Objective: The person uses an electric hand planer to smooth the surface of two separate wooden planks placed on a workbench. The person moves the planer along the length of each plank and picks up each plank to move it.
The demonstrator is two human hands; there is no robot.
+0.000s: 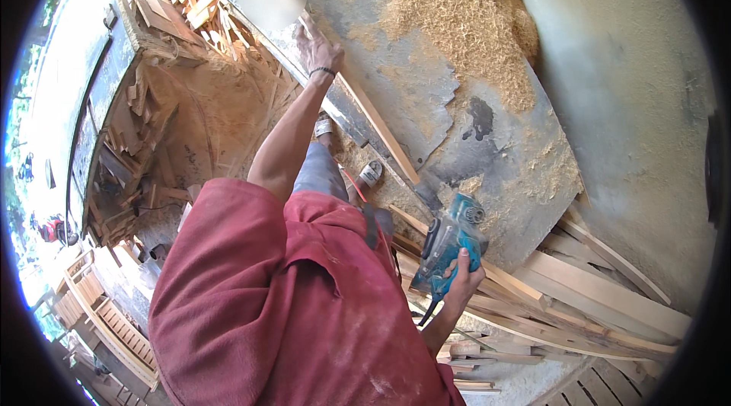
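My left hand [318, 52] reaches far forward, a dark bracelet on its wrist. Its fingers are closed around the far part of a long, narrow wooden strip [377, 124] lying along the edge of the grey worktable [411, 94]. Low on the right, my right hand [466, 280] grips the handle of a teal electric planer [454, 234], which is tilted beside the near end of the strip. Whether the planer touches the table cannot be told. A blurred patch hides what lies just beyond my left hand.
Wood shavings [464, 17] are heaped on the table's far side, against a plain wall [624, 86]. Long boards [601, 295] are stacked at lower right. Offcuts [202, 10] fill a pile at upper left. A slatted wooden piece [114, 322] stands at lower left.
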